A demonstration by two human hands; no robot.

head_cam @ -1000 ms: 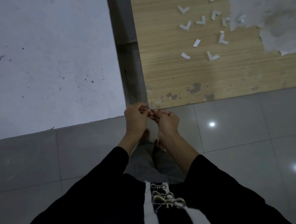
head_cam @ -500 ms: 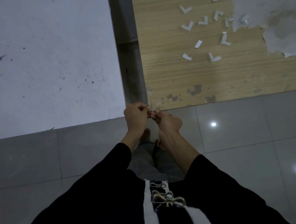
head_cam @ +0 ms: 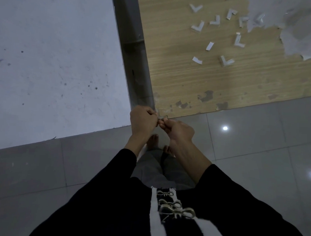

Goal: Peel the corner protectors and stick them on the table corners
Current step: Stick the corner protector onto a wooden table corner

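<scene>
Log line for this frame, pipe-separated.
left hand: pinches corner protector | right hand: pinches it too | at: near table corner | spare protectors: on table

The left hand (head_cam: 142, 120) and right hand (head_cam: 179, 131) meet, fingers (head_cam: 151, 115) curled in a pinch.

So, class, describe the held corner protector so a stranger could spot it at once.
Find the wooden table, then its near corner by the wall. The left hand and right hand pinch one protector there; the others lie loose on top.
</scene>
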